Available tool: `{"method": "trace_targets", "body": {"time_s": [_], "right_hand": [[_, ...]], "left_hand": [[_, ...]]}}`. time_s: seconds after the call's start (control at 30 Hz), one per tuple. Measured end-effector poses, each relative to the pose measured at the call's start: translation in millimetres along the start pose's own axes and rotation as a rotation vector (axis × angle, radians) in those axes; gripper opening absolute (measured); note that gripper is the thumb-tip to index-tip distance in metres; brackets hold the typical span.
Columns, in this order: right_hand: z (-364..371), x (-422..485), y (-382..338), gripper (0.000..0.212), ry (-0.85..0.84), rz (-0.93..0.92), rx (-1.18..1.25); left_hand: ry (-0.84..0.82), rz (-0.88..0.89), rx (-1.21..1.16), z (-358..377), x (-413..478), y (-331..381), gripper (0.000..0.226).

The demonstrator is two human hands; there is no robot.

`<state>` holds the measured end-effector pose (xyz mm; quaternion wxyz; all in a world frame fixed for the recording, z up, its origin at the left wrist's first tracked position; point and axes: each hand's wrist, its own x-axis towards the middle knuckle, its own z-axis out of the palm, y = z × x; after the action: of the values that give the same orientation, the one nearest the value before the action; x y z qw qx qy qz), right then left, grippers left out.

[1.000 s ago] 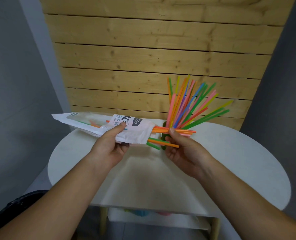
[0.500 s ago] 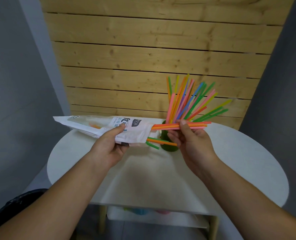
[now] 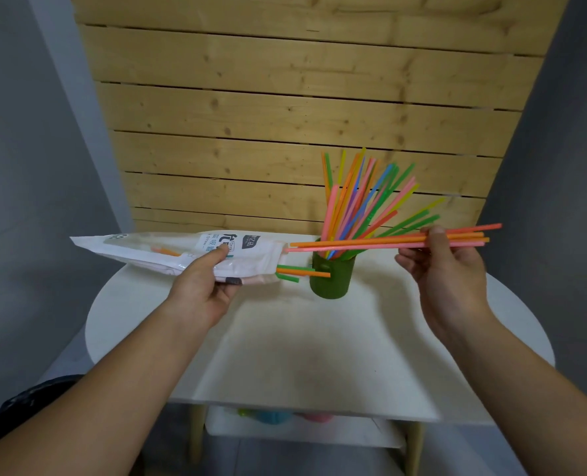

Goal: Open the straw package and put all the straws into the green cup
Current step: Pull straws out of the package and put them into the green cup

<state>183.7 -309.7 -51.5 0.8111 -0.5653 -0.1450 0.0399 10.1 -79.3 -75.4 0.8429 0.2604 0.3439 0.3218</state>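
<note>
Left of centre, the left hand [image 3: 202,290] grips the package [image 3: 168,250], thumb on top and fingers curled beneath, holding it level above the table [image 3: 285,338]. Its open mouth faces the cup [image 3: 331,280], and a few orange and green straw ends [image 3: 295,271] stick out of it. At right, the right hand [image 3: 446,269] pinches a bundle [image 3: 371,242] of orange and pink straws, level across the cup's rim, its left tips just beside the package mouth. The cup stands mid-frame on the table, holding a fan of straws [image 3: 364,201]
</note>
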Motion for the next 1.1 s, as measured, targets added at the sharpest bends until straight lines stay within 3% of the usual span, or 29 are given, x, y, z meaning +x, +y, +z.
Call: {"method": "trace_targets", "body": {"time_s": [0.23, 0.4, 1.1], "right_hand": [[-7, 11, -4, 0.024, 0.093, -0.21, -0.199], [0, 14, -13, 0.022, 0.018, -0.338, -0.302], [44, 28, 22, 0.013, -0.168, -0.244, -0.603]], "left_hand": [[-0.012, 0.01, 0.016, 3, 0, -5, 0.019], [-0.014, 0.001, 0.029, 3, 0, -5, 0.011], [-0.059, 0.009, 0.043, 0, 2, -2, 0.014]]}}
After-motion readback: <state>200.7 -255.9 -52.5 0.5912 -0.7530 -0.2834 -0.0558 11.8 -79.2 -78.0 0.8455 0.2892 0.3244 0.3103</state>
